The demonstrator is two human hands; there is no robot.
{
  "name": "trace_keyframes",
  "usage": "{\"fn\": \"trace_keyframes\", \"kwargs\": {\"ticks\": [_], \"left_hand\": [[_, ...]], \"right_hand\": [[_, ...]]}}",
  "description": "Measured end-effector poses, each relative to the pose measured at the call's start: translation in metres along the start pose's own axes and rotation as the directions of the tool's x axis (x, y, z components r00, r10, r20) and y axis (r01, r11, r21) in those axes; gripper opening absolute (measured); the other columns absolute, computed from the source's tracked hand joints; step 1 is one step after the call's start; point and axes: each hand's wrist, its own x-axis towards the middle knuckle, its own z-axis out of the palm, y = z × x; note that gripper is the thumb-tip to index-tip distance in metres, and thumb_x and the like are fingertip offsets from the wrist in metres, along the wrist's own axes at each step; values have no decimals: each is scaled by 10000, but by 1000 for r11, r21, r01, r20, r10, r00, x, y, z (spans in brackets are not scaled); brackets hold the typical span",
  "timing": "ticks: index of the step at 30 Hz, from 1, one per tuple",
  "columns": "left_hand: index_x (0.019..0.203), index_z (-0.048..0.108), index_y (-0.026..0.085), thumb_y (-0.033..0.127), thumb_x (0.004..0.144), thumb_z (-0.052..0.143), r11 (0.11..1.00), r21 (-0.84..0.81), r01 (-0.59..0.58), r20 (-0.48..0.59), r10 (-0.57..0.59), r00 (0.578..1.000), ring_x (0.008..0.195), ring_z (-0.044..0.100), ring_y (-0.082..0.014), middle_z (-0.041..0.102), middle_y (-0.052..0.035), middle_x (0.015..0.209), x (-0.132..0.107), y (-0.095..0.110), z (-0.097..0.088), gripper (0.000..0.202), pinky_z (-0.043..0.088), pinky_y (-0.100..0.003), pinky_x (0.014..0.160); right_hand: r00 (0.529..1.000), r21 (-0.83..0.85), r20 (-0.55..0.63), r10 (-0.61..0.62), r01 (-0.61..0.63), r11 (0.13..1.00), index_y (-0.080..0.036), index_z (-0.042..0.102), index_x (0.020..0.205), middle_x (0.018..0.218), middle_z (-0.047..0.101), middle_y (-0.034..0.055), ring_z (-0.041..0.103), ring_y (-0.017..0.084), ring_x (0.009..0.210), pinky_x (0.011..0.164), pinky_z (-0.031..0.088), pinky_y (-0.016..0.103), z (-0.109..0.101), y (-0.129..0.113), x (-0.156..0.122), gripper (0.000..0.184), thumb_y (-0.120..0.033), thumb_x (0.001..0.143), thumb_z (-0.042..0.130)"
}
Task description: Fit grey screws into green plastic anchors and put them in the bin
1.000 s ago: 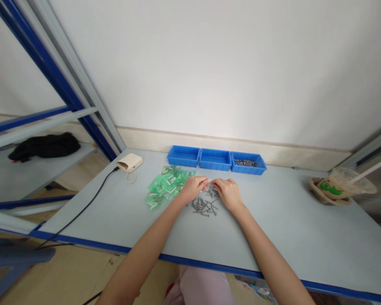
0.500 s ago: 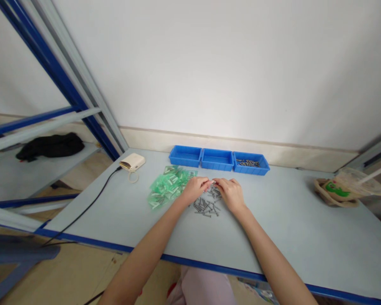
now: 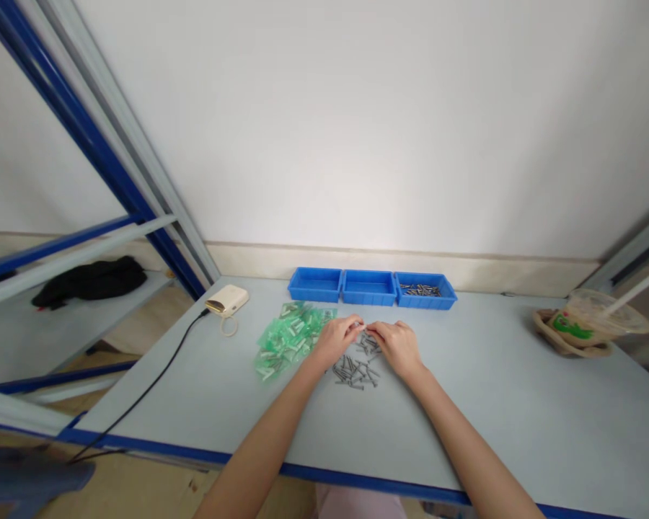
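Observation:
My left hand (image 3: 337,339) and my right hand (image 3: 397,344) meet fingertip to fingertip above the table, both closed in a pinch. Something small and pale shows between the fingertips; its kind is too small to tell. Loose grey screws (image 3: 355,371) lie in a pile just below and between my hands, some partly under the fingers. Against the left hand's outer side sits a heap of green plastic packets (image 3: 289,337) with white and metal pieces inside.
Three blue bins stand in a row at the back: a left bin (image 3: 316,295), a middle bin (image 3: 368,298), and a right bin (image 3: 426,304) holding small metal parts. A cream device (image 3: 227,299) with a black cable lies left. A drink cup (image 3: 589,321) stands in a holder at right.
The view has tilted up, so the table and bins sit lower in the picture. My hands stay together over the screws, fingertips still pinched, with only small finger movement.

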Motion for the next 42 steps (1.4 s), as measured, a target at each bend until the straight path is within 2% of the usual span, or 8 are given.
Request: {"fn": "trace_keyframes", "kwargs": {"ticks": [4, 8, 11, 19, 25, 30, 34, 42], "left_hand": [[640, 548, 180, 315, 880, 373, 998, 54, -21, -2, 21, 1000, 546, 491, -126, 531, 20, 543, 0, -1, 0, 326, 340, -225, 582], [630, 534, 181, 334, 901, 311, 997, 76, 12, -17, -10, 1000, 536, 499, -130, 520, 16, 521, -2, -1, -1, 383, 335, -227, 570], [816, 563, 191, 332, 883, 376, 999, 47, 14, -29, -13, 999, 575, 529, -130, 544, 38, 542, -3, -3, 1, 244, 345, -213, 590], [531, 503, 164, 297, 887, 334, 981, 190, 43, -138, -17, 990, 609, 529, -138, 558, -5, 555, -2, -14, 8, 416, 335, -222, 612], [746, 583, 175, 343, 863, 405, 997, 66, 29, -35, -27, 999, 552, 526, -128, 556, 32, 517, -2, -11, 6, 271, 356, -209, 590], [675, 582, 178, 330, 878, 352, 985, 174, 4, -68, 8, 998, 665, 542, -158, 586, -9, 596, -3, -6, 5, 342, 359, -236, 653], [629, 569, 170, 311, 881, 322, 967, 253, 30, -25, -24, 999, 671, 534, -163, 595, -28, 636, -5, -7, 7, 380, 347, -243, 643], [724, 592, 170, 310, 827, 435, 981, 184, 64, 16, -68, 998, 645, 531, -139, 602, 2, 647, -2, -8, 0, 233, 337, -213, 610]], "right_hand": [[1000, -6, -12, -20, 19, 1000, -225, 600, 948, 813, 683, 22, 609, 143, 722, 629, 284, 261, 1, -4, 1, 257, -264, 926, 347], [993, 19, -110, 42, -40, 999, -217, 521, 1093, 801, 687, 10, 622, 136, 681, 637, 305, 258, 6, -8, 2, 249, -261, 927, 341], [990, 37, -135, 40, -36, 999, -209, 576, 889, 720, 678, -9, 617, 127, 638, 626, 293, 254, 11, -10, 3, 239, -241, 925, 342], [970, 155, -238, 53, -16, 988, -257, 584, 823, 758, 668, -67, 610, 122, 692, 669, 266, 245, 25, -11, 5, 147, -152, 837, 483], [964, 80, -263, 38, -17, 997, -230, 582, 724, 639, 651, -52, 589, 121, 593, 627, 240, 263, 28, -8, 6, 213, -108, 835, 447], [969, 21, -241, 52, -48, 999, -224, 575, 796, 673, 654, -49, 594, 127, 621, 655, 240, 272, 31, -8, 5, 150, -93, 810, 503], [973, -50, -226, 39, -51, 997, -213, 574, 690, 621, 639, -42, 583, 132, 594, 637, 236, 278, 36, -7, 6, 138, -113, 782, 555], [977, -119, -206, -46, 22, 993, -202, 548, 655, 593, 630, -42, 576, 122, 551, 651, 254, 275, 44, 0, 8, 185, -96, 804, 519]]}}
